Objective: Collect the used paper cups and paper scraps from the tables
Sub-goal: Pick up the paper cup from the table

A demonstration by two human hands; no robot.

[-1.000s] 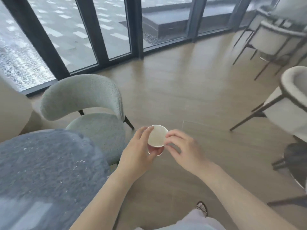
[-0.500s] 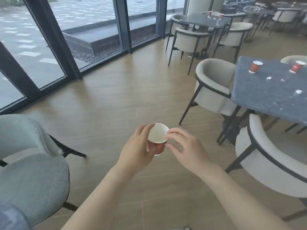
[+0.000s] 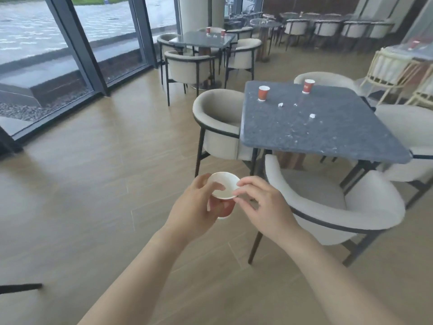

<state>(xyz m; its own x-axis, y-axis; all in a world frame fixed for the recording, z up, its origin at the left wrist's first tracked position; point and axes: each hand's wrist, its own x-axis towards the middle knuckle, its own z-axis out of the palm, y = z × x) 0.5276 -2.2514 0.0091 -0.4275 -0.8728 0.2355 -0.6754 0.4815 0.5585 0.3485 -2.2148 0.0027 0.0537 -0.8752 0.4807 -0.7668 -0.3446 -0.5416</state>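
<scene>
Left hand [image 3: 194,208] curled round paper cup [image 3: 225,186], right hand [image 3: 266,208] pinching its rim, over wood floor [image 3: 93,184]

1. No lettering, number or sign can be read.
2. The red paper cup [image 3: 264,93] and the second red cup [image 3: 307,86], by the dark table's [image 3: 304,137] far edge, are too blurred to show print.

My one head-worn camera looks forward and down, close above the left hand [image 3: 194,214] and right hand [image 3: 264,207]. A speckled table [image 3: 328,137] lies farther ahead.
</scene>
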